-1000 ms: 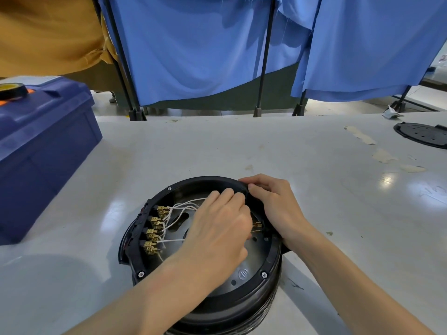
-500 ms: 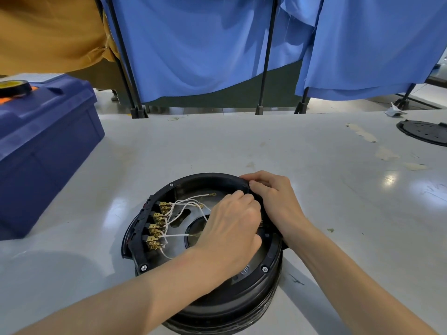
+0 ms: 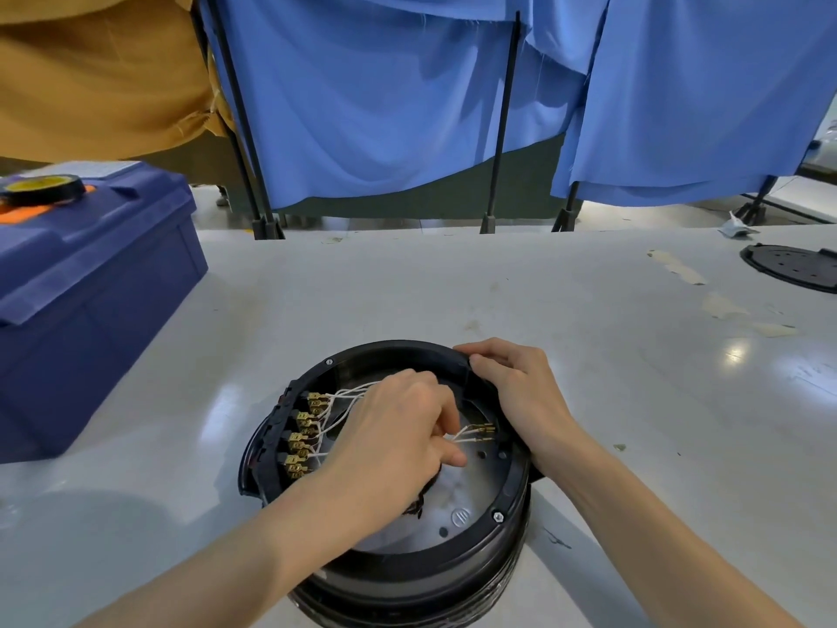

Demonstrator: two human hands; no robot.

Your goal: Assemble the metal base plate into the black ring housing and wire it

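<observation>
Two hands work at one black ring housing (image 3: 394,351), which stands on the white table (image 3: 453,287).

- Right hand (image 3: 525,396): fingers curled over the housing's far right rim, gripping it.
- Left hand (image 3: 398,428): inside the ring, fingertips pinching thin white wires (image 3: 348,394) just beside the paired brass terminals (image 3: 484,430) at the right wall.
- Housing contents: metal base plate (image 3: 457,500) lying flat; a row of brass connectors (image 3: 303,428) along the left wall.
- Blue box (image 3: 90,283): far left, lid shut, with a tape roll (image 3: 45,188) on the lid.

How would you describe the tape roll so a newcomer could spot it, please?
Find the blue toolbox at the left of the table. On top lies the tape roll: a black ring, yellow-centred, the only round thing there.
</observation>
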